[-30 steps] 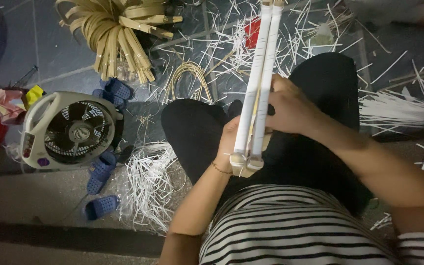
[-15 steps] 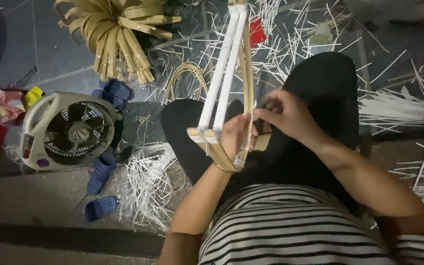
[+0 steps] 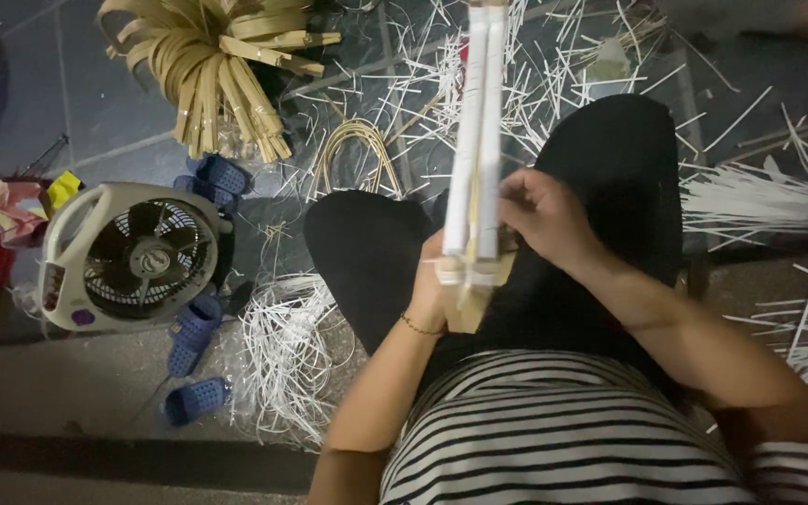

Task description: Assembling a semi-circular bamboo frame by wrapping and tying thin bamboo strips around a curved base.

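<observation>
A white box fan (image 3: 133,257) lies face-up on the floor (image 3: 95,122) at the left, blue slippers (image 3: 196,323) near it; far of it sits a bundle of bamboo strips (image 3: 222,65); white slivers (image 3: 282,355) litter the floor; the left hand (image 3: 430,290) is closed around the near end of the long pale bamboo slats (image 3: 474,159), which rise over the lap toward the far side; the right hand (image 3: 544,220) pinches their right edge.

Fan (image 3: 133,257) on the floor left of the knees, strip bundle (image 3: 222,65) beyond it, slippers (image 3: 196,323) beside it.
</observation>
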